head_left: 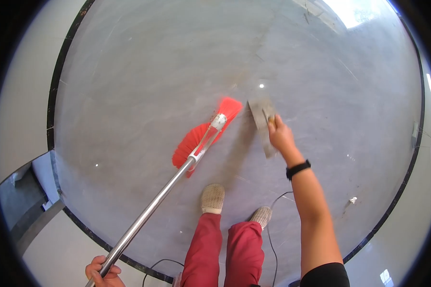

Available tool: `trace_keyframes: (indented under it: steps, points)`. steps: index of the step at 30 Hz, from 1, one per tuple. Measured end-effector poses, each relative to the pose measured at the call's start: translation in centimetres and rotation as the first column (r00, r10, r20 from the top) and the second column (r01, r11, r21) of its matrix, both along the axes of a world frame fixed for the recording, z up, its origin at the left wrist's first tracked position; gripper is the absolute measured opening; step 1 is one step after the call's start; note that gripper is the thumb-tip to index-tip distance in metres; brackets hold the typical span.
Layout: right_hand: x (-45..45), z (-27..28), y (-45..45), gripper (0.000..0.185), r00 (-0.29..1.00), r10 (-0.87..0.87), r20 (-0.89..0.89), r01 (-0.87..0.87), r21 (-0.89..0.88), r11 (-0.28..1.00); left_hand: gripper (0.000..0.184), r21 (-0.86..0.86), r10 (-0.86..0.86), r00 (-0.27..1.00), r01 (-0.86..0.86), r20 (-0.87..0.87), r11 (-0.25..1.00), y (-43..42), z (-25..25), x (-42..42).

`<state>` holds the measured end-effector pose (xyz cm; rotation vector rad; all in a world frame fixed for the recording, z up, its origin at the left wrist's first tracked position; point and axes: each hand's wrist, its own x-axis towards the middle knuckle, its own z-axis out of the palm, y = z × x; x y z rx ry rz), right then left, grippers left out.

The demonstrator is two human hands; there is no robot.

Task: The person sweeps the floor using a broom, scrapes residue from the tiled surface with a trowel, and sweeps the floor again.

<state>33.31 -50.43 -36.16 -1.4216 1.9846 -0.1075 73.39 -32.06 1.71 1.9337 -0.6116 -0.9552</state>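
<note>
My left hand [104, 273], at the lower left, is wrapped around the silver pole of a broom [151, 208]. Its red bristles [192, 143] spread over the grey floor near the middle of the view, with a white clamp joining head and pole. In front of me, my right hand [280, 135] is closed on the handle of a flat metal plastering trowel [261, 112]. The trowel's rectangular blade is low over the floor, to the right of the bristles and apart from them; whether it touches the floor I cannot tell.
Polished grey floor [153, 71] spreads around me, bordered by a dark strip [57, 86]. A black cable [273, 239] runs beside my right shoe [262, 216]. A small whitish scrap [353, 200] lies at the right. An opening with a step [28, 196] is at the left.
</note>
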Motion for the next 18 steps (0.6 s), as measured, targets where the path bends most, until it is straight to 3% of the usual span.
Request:
trace_keyframes:
  steps: [4,10,12,16,18]
  points:
    - [1.7,0.8,-6.3,0.034,0.999,-0.046,-0.012,0.047,0.098,0.994,0.031,-0.014,-0.018,0.999,0.019,0.033,1.000,-0.6,0.1,-0.8]
    - [-0.7,0.9,-2.6,0.040,0.995,0.034,-0.096,-0.031,0.030,0.999,0.033,-0.002,-0.069,0.997,0.069,0.030,0.998,0.3,-0.3,-0.3]
    - [0.3,1.2,-5.7,0.040,0.997,0.007,-0.073,0.009,0.216,0.976,0.034,0.003,-0.024,0.999,0.024,0.044,1.000,-0.3,-0.4,-1.0]
    - [1.0,0.2,-6.9,0.038,0.992,-0.119,-0.032,0.122,0.167,0.978,0.035,-0.006,0.008,0.999,-0.007,0.035,1.000,-0.6,-0.1,-1.6]
    - [-0.2,0.2,-4.0,0.038,0.997,0.043,-0.068,-0.038,0.080,0.996,0.035,-0.009,-0.002,1.000,0.002,0.026,1.000,-0.2,0.0,-1.2]
